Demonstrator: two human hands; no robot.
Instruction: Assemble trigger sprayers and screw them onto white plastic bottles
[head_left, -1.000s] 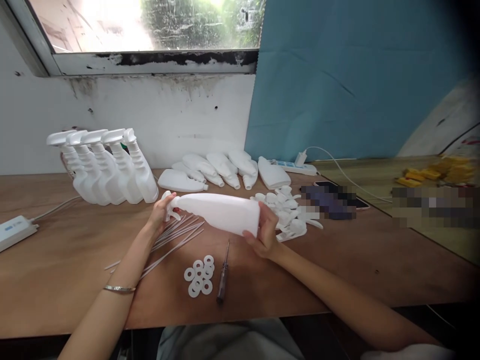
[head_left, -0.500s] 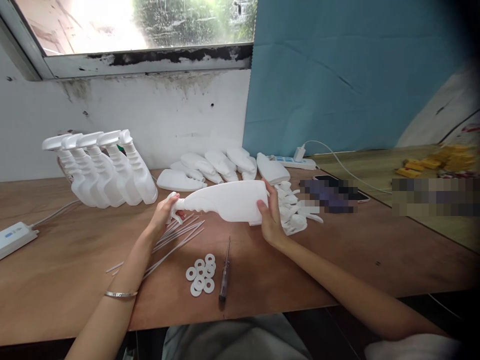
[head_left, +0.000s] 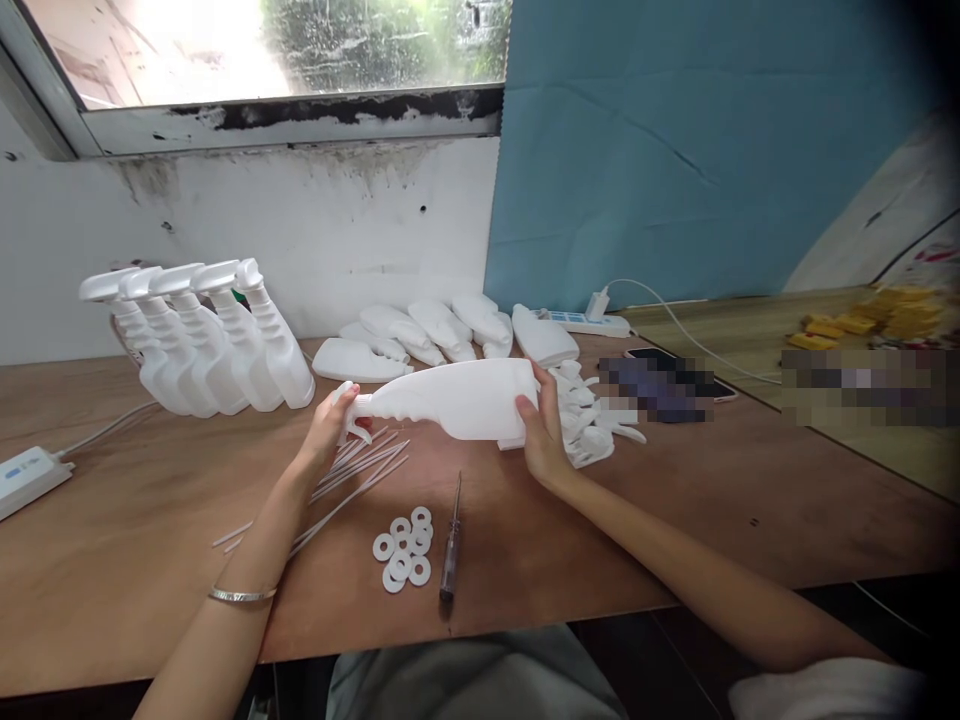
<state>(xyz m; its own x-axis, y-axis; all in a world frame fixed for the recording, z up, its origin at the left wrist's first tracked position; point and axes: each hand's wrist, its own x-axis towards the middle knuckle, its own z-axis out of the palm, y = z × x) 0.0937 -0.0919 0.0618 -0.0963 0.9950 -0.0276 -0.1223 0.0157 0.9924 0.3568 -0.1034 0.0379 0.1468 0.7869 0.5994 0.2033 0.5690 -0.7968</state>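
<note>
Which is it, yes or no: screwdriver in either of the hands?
No: the screwdriver lies on the table, while the left hand and right hand hold opposite ends of the white spray bottle.

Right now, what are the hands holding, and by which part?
A white bottle: left hand on its spray head, right hand around its base end.

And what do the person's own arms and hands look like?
Left hand and right hand ungloved. Narrow silver-coloured bracelet round the left forearm, none on the right forearm. Pale sleeve at the right elbow.
</note>
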